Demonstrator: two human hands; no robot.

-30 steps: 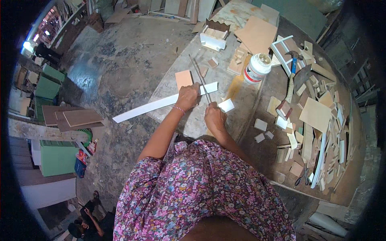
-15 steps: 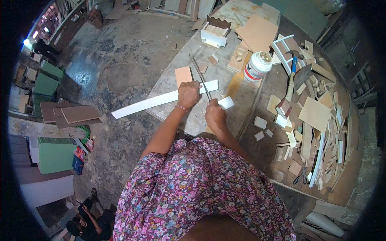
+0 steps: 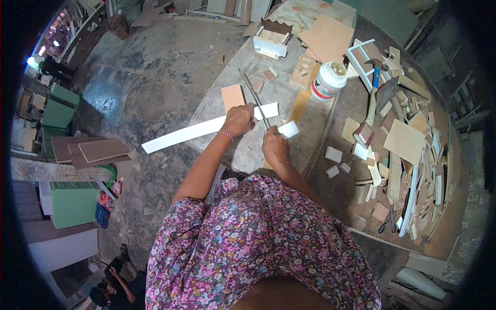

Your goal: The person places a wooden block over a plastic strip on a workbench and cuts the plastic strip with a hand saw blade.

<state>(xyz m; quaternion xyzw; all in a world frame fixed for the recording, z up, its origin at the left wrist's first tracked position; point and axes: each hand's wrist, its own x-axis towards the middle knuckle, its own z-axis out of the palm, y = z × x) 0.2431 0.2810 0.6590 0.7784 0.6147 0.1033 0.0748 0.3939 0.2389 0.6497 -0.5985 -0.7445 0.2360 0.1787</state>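
Note:
A long white strip [image 3: 183,136] lies slantwise over the workbench, its left end sticking out past the edge. My left hand [image 3: 238,120] is closed over the strip near its right end and holds it down. In my right hand [image 3: 276,149] is a long thin metal blade [image 3: 252,90], gripped at its near end and pointing away from me. The blade crosses the strip just right of my left fingers; whether it cuts into it I cannot tell. A small white piece [image 3: 289,129] rests beside my right hand. Beyond my left hand lies a tan rectangular board [image 3: 233,97].
An open white tub [image 3: 327,84] stands right of the strip, with a hammer [image 3: 373,93] farther right. Wood offcuts [image 3: 408,155] and scissors [image 3: 387,222] crowd the right side. A small white box [image 3: 270,47] stands at the back. A person [image 3: 116,284] is at lower left.
My left forearm has swung a little outward to the left, and the left hand has shifted slightly left. The blade still lies across the strip. The whole view has shifted slightly.

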